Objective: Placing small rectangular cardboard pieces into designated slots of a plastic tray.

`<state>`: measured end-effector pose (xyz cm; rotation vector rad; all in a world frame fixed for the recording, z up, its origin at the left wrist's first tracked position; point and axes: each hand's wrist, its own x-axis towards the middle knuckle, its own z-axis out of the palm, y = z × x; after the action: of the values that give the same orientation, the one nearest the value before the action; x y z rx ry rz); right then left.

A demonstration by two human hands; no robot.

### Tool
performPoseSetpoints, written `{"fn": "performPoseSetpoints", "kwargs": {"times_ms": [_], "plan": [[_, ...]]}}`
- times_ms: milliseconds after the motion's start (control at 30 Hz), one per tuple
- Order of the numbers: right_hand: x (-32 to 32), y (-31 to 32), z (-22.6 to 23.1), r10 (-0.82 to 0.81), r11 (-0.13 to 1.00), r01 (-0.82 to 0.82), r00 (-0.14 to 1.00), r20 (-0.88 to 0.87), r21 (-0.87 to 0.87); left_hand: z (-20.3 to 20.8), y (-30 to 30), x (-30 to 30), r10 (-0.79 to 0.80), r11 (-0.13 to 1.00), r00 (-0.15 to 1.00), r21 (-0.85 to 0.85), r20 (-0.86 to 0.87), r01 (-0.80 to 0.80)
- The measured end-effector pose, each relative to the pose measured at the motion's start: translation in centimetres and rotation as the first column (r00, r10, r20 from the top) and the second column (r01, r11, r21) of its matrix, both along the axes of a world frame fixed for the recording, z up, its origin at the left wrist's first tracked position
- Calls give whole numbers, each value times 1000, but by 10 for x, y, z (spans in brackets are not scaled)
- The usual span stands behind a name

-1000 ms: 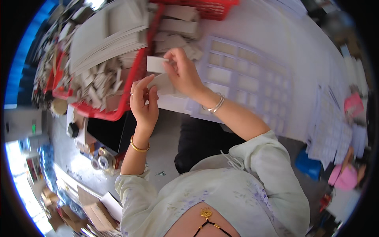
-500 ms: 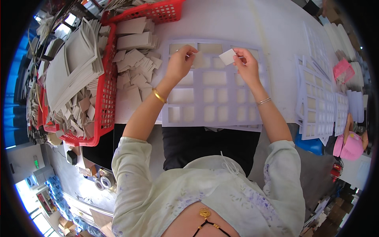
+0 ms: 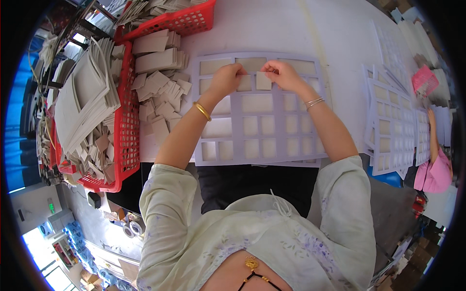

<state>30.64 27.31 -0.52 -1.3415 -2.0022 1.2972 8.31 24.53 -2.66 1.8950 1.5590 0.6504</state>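
Head view: at the bench's [image 3: 310,24] far middle, a pale lilac grid sheet [image 3: 257,109] with rectangular windows, most backed by tan card. Left hand [image 3: 227,77] on the sheet's far row, fingers curled down onto the frame, holding nothing visible. Right hand [image 3: 281,73] just beside it, fingertips pinching a small tan card [image 3: 263,81] over a second-row window, touching the sheet. Gold bangle [image 3: 202,111] on the left wrist, thin silver bracelets [image 3: 314,102] on the right. Loose card pile [image 3: 158,80] at the left edge, just beside the sheet. Two red baskets: one [image 3: 127,131] off the left edge, full of grey cards, another [image 3: 184,19] at the far left corner. More grid sheets [image 3: 391,126] stacked at the right edge, a pink packet [image 3: 424,80] beyond. White benchtop, cluttered workshop floor below left.
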Motion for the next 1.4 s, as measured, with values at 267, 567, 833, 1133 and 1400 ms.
{"fn": "performPoseSetpoints", "kwargs": {"times_ms": [267, 567, 833, 1133, 1400], "plan": [[-6, 1, -6, 66, 990, -79, 992, 111, 120, 0, -11, 7, -13, 980, 985, 193, -170, 46], [-20, -31, -20, -64, 774, -220, 905, 420, 593, 2, -35, -10, -123, 937, 915, 259, -383, 234], [-23, -32, -11, -106, 727, -314, 827, 552, 610, 39, -118, -20, -104, 827, 995, 554, -8, 91], [-31, -19, -1, 36, 808, -403, 762, 646, 430, 24, -177, -125, 375, 835, 911, 365, 172, -413], [-165, -82, 11, 156, 622, -459, 867, 473, 635, -8, -219, -164, 664, 748, 681, 267, -308, -608]]}}
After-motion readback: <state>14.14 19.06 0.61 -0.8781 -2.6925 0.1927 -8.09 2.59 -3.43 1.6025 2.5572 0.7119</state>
